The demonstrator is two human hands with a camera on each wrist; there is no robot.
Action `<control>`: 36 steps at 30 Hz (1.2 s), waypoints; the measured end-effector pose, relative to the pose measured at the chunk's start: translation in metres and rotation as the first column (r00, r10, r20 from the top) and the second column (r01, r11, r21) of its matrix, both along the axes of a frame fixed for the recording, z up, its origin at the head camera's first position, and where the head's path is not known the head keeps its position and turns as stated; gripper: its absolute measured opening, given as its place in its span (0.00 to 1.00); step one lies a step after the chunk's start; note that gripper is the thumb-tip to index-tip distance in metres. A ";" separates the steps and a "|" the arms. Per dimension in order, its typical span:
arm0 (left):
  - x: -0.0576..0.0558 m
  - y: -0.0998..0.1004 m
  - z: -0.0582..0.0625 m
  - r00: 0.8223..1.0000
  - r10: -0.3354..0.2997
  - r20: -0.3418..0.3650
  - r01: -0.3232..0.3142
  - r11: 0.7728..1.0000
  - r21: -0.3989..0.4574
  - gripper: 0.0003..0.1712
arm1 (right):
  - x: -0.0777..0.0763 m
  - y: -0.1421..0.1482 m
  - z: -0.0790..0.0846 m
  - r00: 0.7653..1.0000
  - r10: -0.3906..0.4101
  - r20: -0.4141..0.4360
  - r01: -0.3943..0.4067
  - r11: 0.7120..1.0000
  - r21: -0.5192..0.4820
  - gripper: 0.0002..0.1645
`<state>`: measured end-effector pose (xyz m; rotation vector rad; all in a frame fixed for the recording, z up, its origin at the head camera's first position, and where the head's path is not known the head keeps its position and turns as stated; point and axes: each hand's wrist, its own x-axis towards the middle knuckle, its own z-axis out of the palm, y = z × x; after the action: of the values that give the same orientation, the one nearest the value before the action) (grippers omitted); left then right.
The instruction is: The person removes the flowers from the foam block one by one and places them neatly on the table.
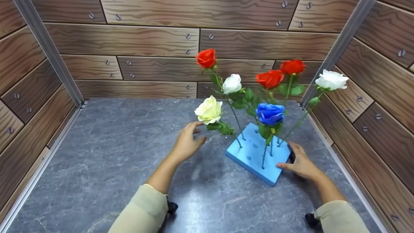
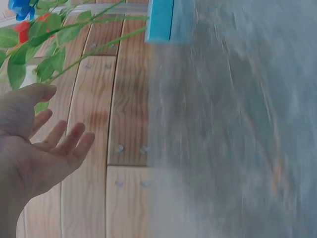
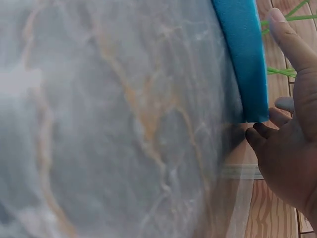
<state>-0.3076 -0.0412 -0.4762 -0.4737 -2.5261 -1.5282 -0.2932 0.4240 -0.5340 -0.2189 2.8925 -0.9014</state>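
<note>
A light-blue foam block (image 1: pixel 255 145) with holes in its top lies on the table. Artificial roses on thin green stems stand in it: a pale yellow rose (image 1: pixel 209 110), a blue rose (image 1: pixel 270 114), two white ones and three red ones. My left hand (image 1: pixel 189 140) is just below the pale yellow rose, fingers loosely bent and apart, with nothing in the palm. In the left wrist view that hand (image 2: pixel 44 139) is beside leaves and stems. My right hand (image 1: pixel 302 161) is against the block's right edge, its thumb extended over the top. The right wrist view shows its fingertips (image 3: pixel 257 130) at the block's end.
The grey marbled tabletop (image 1: pixel 113 155) reaches back to a wood-plank patterned wall (image 1: pixel 145 42). Similar side walls with metal corner posts stand left and right. The right wall (image 1: pixel 372 97) is close to one white rose (image 1: pixel 332 80). Tall stems lean outward in different directions.
</note>
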 end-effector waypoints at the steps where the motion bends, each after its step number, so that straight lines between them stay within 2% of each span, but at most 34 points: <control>1: -0.001 0.004 -0.001 1.000 -0.014 0.012 0.014 0.999 0.030 0.32 | 0.000 0.000 -0.001 1.000 0.004 0.000 -0.004 1.000 0.001 0.75; 3: -0.003 0.013 -0.005 0.998 -0.048 0.032 0.046 0.995 0.085 0.31 | 0.000 0.000 -0.003 1.000 0.013 0.000 -0.013 1.000 0.002 0.75; 8: -0.006 0.031 -0.014 0.990 -0.102 0.100 0.086 0.984 0.153 0.35 | 0.000 0.001 -0.006 1.000 0.014 0.009 -0.014 1.000 -0.013 0.74; 11: -0.008 0.043 -0.018 0.984 -0.102 0.147 0.079 0.985 0.154 0.35 | 0.000 0.001 -0.005 1.000 0.012 0.017 -0.012 1.000 -0.023 0.75; 16: -0.009 0.065 -0.024 0.978 -0.082 0.191 0.052 0.986 0.156 0.27 | -0.001 0.001 -0.004 1.000 0.010 0.028 -0.009 1.000 -0.030 0.75; 23: -0.008 0.097 -0.030 0.993 -0.063 0.103 0.035 0.965 0.260 0.21 | 0.001 0.004 -0.006 1.000 0.008 0.022 -0.007 0.999 -0.034 0.75; 28: -0.006 0.112 -0.029 1.000 0.010 0.006 -0.011 0.980 0.198 0.14 | 0.003 0.004 -0.009 1.000 0.005 0.016 -0.004 0.999 -0.039 0.74; 30: -0.005 0.115 -0.028 1.000 0.027 0.011 -0.028 0.985 0.169 0.11 | 0.003 0.003 -0.010 1.000 0.007 0.014 -0.006 0.999 -0.043 0.74; 34: -0.003 0.117 -0.025 0.995 0.006 0.102 -0.024 0.983 0.180 0.10 | 0.003 0.001 -0.010 1.000 0.009 0.007 -0.008 0.999 -0.051 0.74; 36: -0.003 0.118 -0.025 0.993 0.014 0.113 -0.032 0.985 0.167 0.10 | 0.002 0.001 -0.010 1.000 0.009 0.005 -0.009 0.998 -0.056 0.74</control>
<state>-0.3105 0.0769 -0.5017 -0.3433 -2.4433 -1.7874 -0.2908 0.4253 -0.5436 -0.2337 2.8610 -0.9812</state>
